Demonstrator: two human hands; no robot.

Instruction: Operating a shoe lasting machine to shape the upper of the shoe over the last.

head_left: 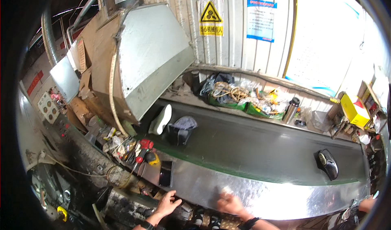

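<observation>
Resting our left hand [166, 204], fingers spread, on the conveyor's steel edge [260, 193]; our right hand [230, 204] blurred, grip indeterminate. Dark shoe [327, 164] rides the belt [252, 146].

You are standing at a conveyor line in a factory workshop.

A dark conveyor belt [260, 148] runs across the middle of the frame, feeding from a sheet-metal hood [150, 54] at upper left. Behind it you see a corrugated metal wall [232, 26] with a yellow warning sign [211, 18], and tools [134, 150] cluttered at lower left.
</observation>
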